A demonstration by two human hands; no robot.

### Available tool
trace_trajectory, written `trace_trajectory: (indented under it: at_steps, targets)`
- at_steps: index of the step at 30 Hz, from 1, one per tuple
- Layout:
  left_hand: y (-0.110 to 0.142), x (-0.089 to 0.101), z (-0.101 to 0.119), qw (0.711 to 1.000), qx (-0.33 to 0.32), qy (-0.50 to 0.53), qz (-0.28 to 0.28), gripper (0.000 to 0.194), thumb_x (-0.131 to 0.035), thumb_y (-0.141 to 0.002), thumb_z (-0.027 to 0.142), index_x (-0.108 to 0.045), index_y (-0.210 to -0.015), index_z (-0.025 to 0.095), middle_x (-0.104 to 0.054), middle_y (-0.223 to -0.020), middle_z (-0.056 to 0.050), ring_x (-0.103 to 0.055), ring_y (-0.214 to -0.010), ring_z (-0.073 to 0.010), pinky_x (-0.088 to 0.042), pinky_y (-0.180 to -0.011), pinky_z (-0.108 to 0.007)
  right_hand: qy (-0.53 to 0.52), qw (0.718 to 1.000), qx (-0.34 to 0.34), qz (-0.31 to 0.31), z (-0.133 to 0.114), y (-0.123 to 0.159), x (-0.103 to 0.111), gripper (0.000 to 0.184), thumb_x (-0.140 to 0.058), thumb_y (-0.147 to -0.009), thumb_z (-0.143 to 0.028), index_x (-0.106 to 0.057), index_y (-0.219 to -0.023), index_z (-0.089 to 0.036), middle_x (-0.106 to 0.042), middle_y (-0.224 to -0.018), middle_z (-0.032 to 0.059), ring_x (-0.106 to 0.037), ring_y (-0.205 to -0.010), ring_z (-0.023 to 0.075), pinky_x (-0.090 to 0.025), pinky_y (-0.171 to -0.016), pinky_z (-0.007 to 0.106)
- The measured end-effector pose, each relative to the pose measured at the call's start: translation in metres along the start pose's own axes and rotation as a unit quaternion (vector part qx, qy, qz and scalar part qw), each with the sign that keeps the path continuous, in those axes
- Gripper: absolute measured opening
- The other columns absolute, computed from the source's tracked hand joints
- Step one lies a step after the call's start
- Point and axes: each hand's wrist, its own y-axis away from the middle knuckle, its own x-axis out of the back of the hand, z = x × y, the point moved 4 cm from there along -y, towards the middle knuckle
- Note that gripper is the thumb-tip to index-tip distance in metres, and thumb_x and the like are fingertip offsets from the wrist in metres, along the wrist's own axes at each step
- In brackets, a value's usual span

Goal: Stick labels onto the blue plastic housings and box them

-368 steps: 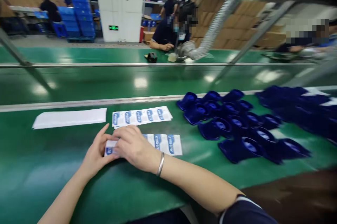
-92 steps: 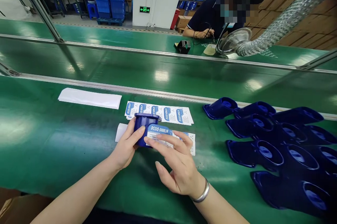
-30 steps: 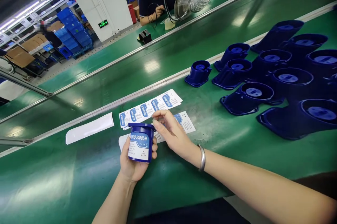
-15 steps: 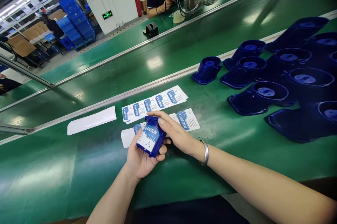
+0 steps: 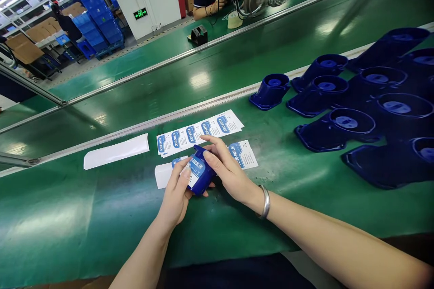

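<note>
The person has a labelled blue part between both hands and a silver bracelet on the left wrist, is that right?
Not quite: the silver bracelet is on the right wrist, as the head view shows. The labelled blue part is indeed between the left hand and the right hand.

The left hand (image 5: 175, 196) is curled, fingers bent. The right hand (image 5: 232, 173) arches opposite, close by, both forearms angled inward.
</note>
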Motion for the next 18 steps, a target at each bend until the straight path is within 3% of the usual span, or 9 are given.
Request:
trace_trajectory:
  at_steps: [5, 9, 12, 15, 18]
  targets:
    - [0.002, 0.002, -0.002, 0.991, -0.056, -0.117, 0.016, 0.054, -0.069, -0.092, 0.046, -0.048, -0.136, 0.022, -0.059, -0.126, -0.015, -0.07, -0.091, -0.0269, -0.058, -0.067, -0.034, -0.007, 1.0, -0.021, -0.006, 0.003, -0.002, 0.001, 0.08, -0.041, -0.086, -0.075, -0.025, -0.152, -0.032, -0.054, -0.122, 0.0062, -0.057, -0.076, 0.0006, -0.051, -0.053, 0.014]
    - [0.006, 0.001, 0.003, 0.978, -0.082, -0.19, 0.04, 0.079, -0.086, -0.076, 0.028, -0.046, -0.144, 0.025, -0.051, -0.14, -0.015, -0.061, -0.118, -0.0321, -0.058, -0.086, -0.034, 0.025, 0.999, 0.021, 0.023, 0.001, -0.004, 0.006, 0.069, -0.04, -0.09, -0.069, -0.038, -0.147, -0.029, -0.056, -0.124, 0.0044, -0.058, -0.097, 0.0005, -0.054, -0.082, 0.012]
    - [0.009, -0.002, 0.007, 0.985, -0.068, -0.156, 0.043, 0.101, -0.094, -0.061, 0.019, -0.045, -0.149, 0.031, -0.041, -0.152, -0.013, -0.057, -0.124, -0.0338, -0.058, -0.091, -0.036, 0.047, 0.998, 0.043, 0.025, 0.002, -0.006, 0.009, 0.067, -0.039, -0.093, -0.066, -0.041, -0.147, -0.027, -0.055, -0.132, 0.0046, -0.056, -0.114, 0.0028, -0.05, -0.099, 0.015]
    - [0.006, -0.003, 0.011, 0.999, -0.039, -0.024, 0.007, 0.084, -0.088, -0.072, 0.038, -0.051, -0.146, 0.029, -0.046, -0.149, -0.013, -0.059, -0.118, -0.0332, -0.061, -0.081, -0.039, 0.062, 0.995, 0.085, 0.003, 0.003, -0.006, 0.01, 0.068, -0.042, -0.092, -0.065, -0.039, -0.148, -0.028, -0.048, -0.145, 0.0038, -0.05, -0.133, 0.0066, -0.046, -0.113, 0.02]
    - [0.0, 0.002, 0.007, 0.996, 0.053, 0.077, 0.014, 0.054, -0.065, -0.092, 0.056, -0.063, -0.134, 0.023, -0.059, -0.133, -0.013, -0.063, -0.104, -0.028, -0.062, -0.07, -0.039, 0.097, 0.984, 0.142, -0.043, 0.002, -0.001, 0.007, 0.068, -0.044, -0.092, -0.062, -0.036, -0.15, -0.028, -0.043, -0.15, 0.0035, -0.046, -0.141, 0.0083, -0.041, -0.122, 0.024]
